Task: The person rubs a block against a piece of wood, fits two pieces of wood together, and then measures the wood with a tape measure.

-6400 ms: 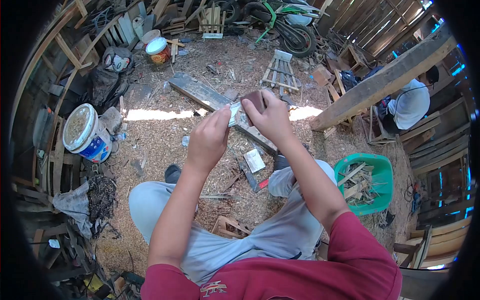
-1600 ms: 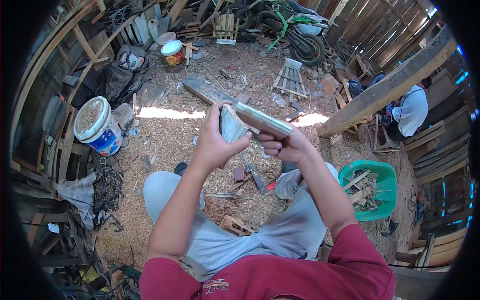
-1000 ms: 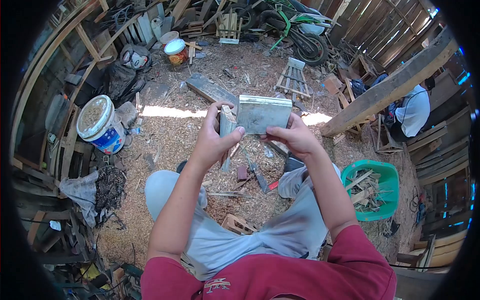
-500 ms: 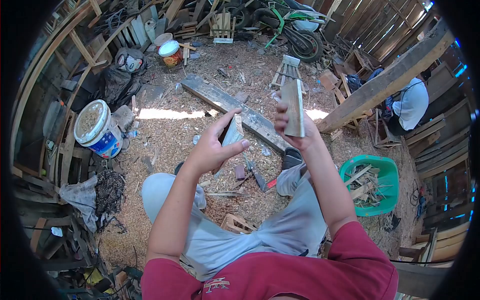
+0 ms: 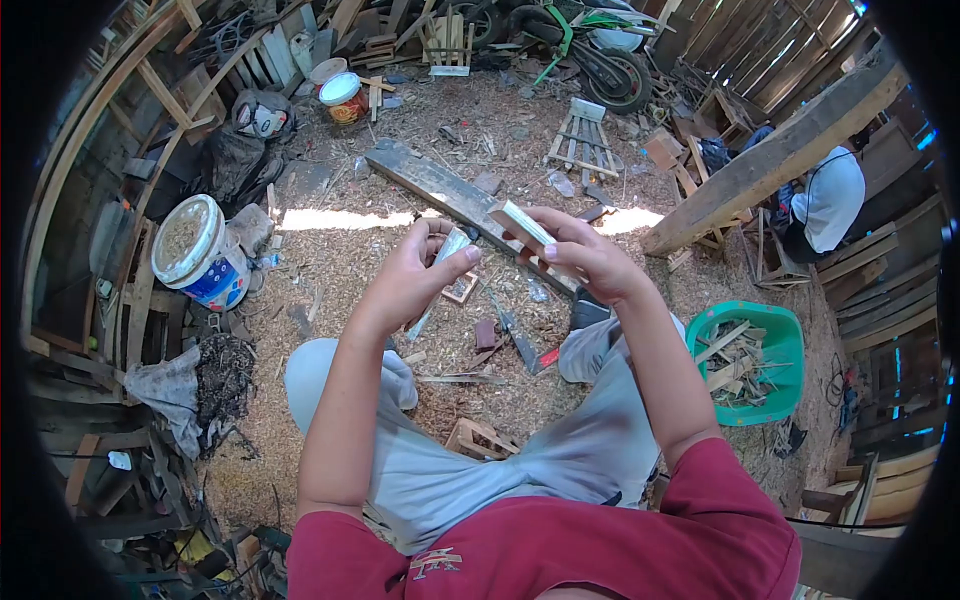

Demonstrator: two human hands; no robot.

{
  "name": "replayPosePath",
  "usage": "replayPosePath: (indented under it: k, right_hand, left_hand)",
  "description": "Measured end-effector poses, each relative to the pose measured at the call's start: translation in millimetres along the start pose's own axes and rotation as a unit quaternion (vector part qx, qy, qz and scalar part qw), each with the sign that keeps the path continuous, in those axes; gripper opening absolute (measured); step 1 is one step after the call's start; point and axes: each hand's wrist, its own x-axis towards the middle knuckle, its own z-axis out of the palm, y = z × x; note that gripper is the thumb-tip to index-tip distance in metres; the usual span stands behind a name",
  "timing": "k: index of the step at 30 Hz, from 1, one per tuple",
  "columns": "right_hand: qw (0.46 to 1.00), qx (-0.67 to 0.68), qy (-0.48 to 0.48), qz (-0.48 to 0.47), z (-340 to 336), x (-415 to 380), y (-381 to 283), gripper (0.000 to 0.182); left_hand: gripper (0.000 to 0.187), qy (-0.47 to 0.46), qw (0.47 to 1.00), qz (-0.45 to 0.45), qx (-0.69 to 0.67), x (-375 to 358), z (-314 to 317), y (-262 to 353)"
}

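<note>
In the head view my left hand (image 5: 405,280) is closed around a thin, pale wooden piece (image 5: 453,246), its upper edge showing between thumb and fingers. My right hand (image 5: 590,258) grips a short flat wooden board (image 5: 524,224), thumb on the near side and fingers behind it. The board is tilted, its narrow pale edge facing up, a little apart from the left hand's piece. Below the hands, on the chip-covered ground, lie a small wooden block with a dark centre (image 5: 460,288), a reddish-brown block (image 5: 485,335) and a dark tool with a red end (image 5: 524,346).
A long thick plank (image 5: 420,180) lies across the ground ahead. To the right stands a green tub (image 5: 797,345) of wood scraps, below a slanting post (image 5: 770,155). A white bucket (image 5: 222,282) is at left. Another person (image 5: 835,200) sits at far right.
My right hand has lowered and turned its board from upright to tilted, bringing it nearer the left hand. My left hand has turned its piece so less of its face shows.
</note>
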Motion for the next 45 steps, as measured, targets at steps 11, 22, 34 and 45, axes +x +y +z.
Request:
replayPosePath:
  k: [11, 22, 34, 45]
  right_hand:
    - [0.965, -0.201, -0.019, -0.17, -7.4, -2.5, -9.1, 0.052]
    - [0.958, -0.196, -0.013, -0.208, -2.4, -3.4, -13.0, 0.051]
    - [0.948, -0.241, -0.019, -0.208, -2.6, -3.4, -13.5, 0.051]
    - [0.943, -0.246, -0.042, -0.218, -3.3, -5.9, -17.5, 0.054]
  left_hand:
    - [0.075, 0.007, 0.989, 0.147, -0.01, -0.2, 25.7, -15.2]
    - [0.071, 0.008, 0.988, 0.128, -0.085, -0.1, 33.1, -14.0]
    - [0.075, 0.023, 0.99, 0.133, -0.05, 1.0, 35.2, -21.7]
    - [0.079, 0.02, 0.988, 0.147, -0.029, -5.0, 36.5, -13.3]
